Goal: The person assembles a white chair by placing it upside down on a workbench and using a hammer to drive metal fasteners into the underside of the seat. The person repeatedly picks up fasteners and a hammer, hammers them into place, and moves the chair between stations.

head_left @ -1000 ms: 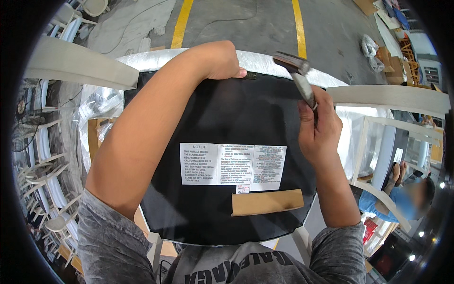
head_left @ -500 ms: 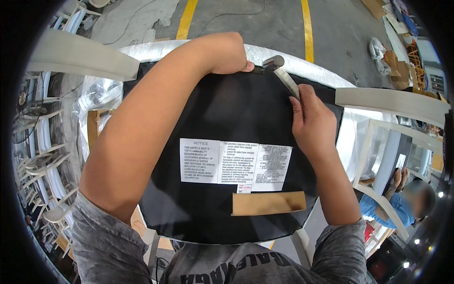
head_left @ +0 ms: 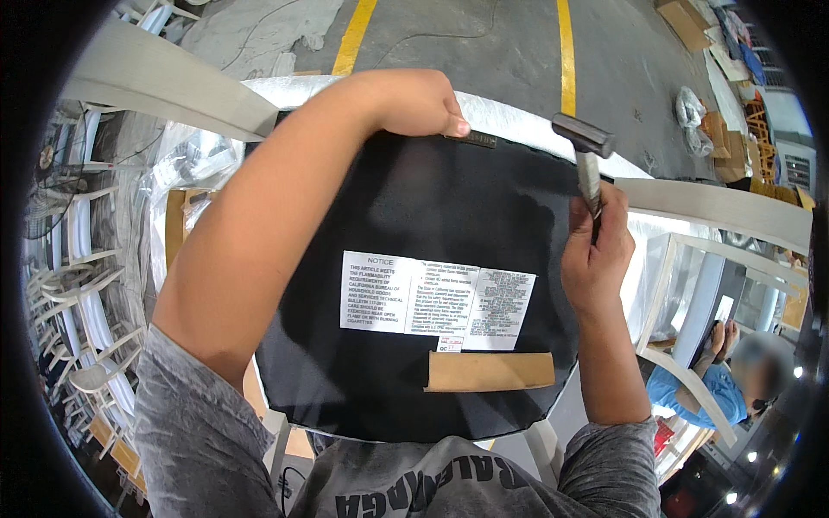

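A seat underside covered in black fabric lies in front of me, inside a chair frame. At its far edge my left hand is closed, pressing one end of a short dark strip against the fabric; the other end sticks out to the right. My right hand grips the handle of a metal hammer. The hammer's head is to the right of the strip, apart from it. Nearer me, a white printed label sheet and a tan cardboard strip lie on the fabric.
Pale chair legs jut out at both far corners. White padded wrapping runs behind the seat. White chair frames crowd the left; a co-worker in a blue shirt is at the right. Cardboard boxes sit at the far right.
The hammer has moved right, away from the strip's end, with my right hand. My left hand stays at the strip, more of which now shows.
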Demonstrator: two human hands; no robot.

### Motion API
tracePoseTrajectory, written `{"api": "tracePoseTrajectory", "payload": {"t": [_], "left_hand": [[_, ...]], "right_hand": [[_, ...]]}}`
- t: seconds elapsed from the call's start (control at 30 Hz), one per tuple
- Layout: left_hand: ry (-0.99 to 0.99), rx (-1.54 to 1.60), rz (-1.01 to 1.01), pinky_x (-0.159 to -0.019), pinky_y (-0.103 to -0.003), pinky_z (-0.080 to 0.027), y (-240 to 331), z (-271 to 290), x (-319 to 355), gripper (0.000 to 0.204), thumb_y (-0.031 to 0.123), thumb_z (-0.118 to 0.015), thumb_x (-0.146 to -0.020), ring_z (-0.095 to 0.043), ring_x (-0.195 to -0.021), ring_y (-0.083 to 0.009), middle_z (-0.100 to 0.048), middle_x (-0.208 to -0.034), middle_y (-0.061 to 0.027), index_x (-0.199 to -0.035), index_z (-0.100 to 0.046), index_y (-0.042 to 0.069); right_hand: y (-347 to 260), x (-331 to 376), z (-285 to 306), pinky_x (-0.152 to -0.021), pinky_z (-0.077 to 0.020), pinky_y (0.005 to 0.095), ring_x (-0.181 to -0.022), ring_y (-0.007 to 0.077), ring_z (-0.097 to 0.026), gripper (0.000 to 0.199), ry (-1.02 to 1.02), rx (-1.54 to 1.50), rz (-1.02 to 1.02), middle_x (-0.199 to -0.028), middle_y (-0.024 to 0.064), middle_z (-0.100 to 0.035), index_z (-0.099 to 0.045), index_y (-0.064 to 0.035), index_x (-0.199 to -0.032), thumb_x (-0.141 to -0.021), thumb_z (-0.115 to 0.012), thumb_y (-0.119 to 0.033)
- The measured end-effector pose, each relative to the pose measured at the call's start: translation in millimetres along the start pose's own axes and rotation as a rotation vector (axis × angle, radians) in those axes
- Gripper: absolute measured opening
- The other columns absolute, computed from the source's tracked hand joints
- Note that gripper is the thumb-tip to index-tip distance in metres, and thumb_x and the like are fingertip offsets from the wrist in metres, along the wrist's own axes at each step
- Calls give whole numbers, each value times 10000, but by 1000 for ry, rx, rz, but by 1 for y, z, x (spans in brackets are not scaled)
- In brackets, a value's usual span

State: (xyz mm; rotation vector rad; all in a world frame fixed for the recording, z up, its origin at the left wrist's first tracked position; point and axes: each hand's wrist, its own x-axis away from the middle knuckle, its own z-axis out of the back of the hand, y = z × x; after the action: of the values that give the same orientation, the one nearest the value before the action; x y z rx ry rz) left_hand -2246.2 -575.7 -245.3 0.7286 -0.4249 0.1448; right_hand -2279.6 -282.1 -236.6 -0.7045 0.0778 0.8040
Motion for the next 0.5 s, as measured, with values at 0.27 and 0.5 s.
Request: {"api": "tracePoseTrajectory", "payload": {"t": [0.27,0.5], "left_hand": [[38,12,32,-912,-361,-490,-29,12,30,361,347,-687,-937,-686,-1016,-259,-750,-1095,-137,-1201,-733,104],[108,-50,92,-879,-365,-504,-20,6,30,329,324,-681,-940,-697,-948,-262,-761,-1021,-126,-1166,-744,93]], "right_hand": [[-33,-4,-13,-657,-527,372,-732,329,-667,195,-59,-26,140,-897,146,-654,-595,-43,-1146,-953,-614,-71],[-35,-13,-35,-649,-548,404,-740,357,-680,255,-324,215,62,-921,151,-663,-582,-73,-1182,-941,-649,-119]]}}
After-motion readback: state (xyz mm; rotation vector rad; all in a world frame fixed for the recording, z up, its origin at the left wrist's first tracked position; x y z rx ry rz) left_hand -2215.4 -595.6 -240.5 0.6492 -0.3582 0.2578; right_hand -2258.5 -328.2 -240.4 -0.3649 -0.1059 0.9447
